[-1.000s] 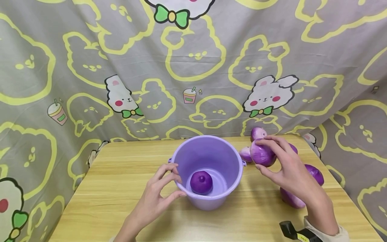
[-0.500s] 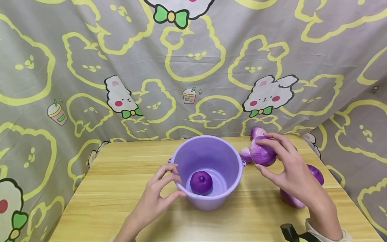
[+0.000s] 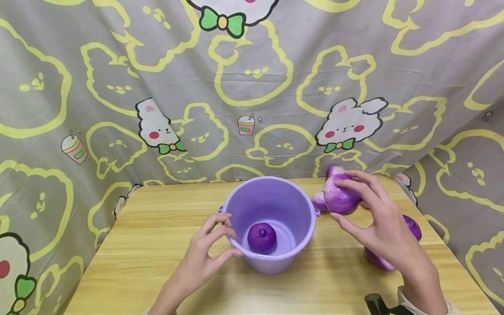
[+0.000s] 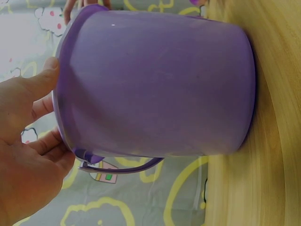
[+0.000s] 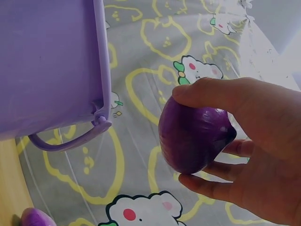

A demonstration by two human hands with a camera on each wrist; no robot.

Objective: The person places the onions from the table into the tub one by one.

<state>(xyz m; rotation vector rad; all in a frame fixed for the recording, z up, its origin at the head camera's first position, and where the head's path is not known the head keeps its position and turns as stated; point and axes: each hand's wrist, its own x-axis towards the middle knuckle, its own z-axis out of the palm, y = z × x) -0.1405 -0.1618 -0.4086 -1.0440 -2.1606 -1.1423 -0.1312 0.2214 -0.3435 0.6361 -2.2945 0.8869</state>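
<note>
A light purple bucket (image 3: 271, 265) stands upright on the table in the head view, one dark purple onion (image 3: 261, 238) lying on its bottom. My left hand (image 3: 202, 247) holds the bucket's left rim; in the left wrist view the thumb touches the outer side of the rim (image 4: 63, 70), and the fingers reach behind it. To the right of the bucket, my right hand (image 3: 382, 221) grips a shiny purple onion (image 3: 340, 195) between thumb and fingers. That onion hangs in the air in the right wrist view, its pointed tip (image 5: 230, 133) towards the palm.
More purple onions lie on the wooden table (image 3: 157, 227): one at the back (image 3: 334, 170), one beside the bucket (image 3: 319, 201), others under the right arm (image 3: 412, 227), partly hidden. A patterned grey curtain (image 3: 197, 83) hangs behind. A bucket handle (image 5: 70, 143) droops down.
My right hand has raised its onion slightly, tilting it a little. My left hand and the bucket have stayed where they were.
</note>
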